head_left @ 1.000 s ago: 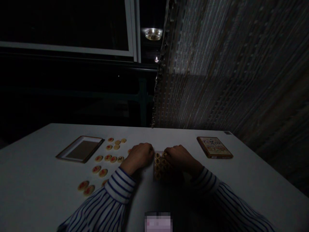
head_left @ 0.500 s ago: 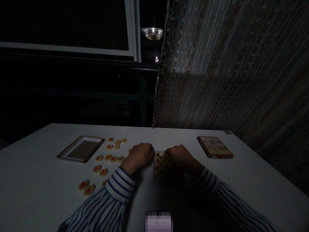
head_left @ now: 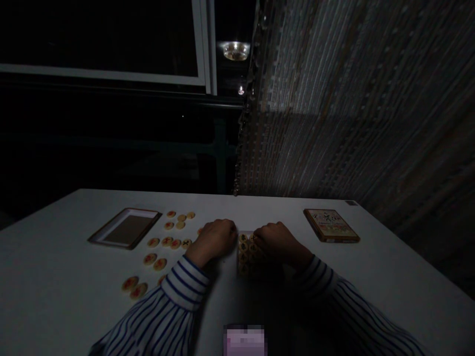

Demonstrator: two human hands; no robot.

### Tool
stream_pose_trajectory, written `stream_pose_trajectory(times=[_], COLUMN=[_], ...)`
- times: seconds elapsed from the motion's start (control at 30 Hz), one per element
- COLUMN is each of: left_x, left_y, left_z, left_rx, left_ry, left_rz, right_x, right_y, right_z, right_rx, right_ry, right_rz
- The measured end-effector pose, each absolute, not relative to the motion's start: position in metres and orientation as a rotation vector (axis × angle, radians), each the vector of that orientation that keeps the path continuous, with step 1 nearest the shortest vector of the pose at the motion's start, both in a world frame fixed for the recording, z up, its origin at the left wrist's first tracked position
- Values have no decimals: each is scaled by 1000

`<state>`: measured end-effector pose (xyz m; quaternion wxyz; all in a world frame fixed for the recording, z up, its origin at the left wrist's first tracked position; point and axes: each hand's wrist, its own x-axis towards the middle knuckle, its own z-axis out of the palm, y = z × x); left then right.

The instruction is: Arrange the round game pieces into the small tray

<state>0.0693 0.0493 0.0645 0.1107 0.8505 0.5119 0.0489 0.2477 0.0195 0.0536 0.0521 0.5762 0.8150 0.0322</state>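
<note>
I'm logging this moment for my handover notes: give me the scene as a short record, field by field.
Left hand: curled beside the tray's far left corner; contact unclear
Right hand: over the tray's right part; its grip is hidden
Tray: between the hands, holding black-marked xiangqi pieces
Loose xiangqi pieces: scattered to the left, many red-marked
Open shallow box: far left, inside facing up
Printed box cover: right side, calligraphy facing up
Surface: white table
Light: dim
</note>
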Motion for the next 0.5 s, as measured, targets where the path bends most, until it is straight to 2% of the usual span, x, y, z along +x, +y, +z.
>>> stream_pose_trajectory(times=[0.5], left_x=[68], left_y=[49], left_z=[65], left_rx=[2458], left_ry=[1509], left_rz=[134], right_x=[248], right_y=[20], right_z=[53], right_rx=[1731], right_ry=[2524], right_rz=[104])
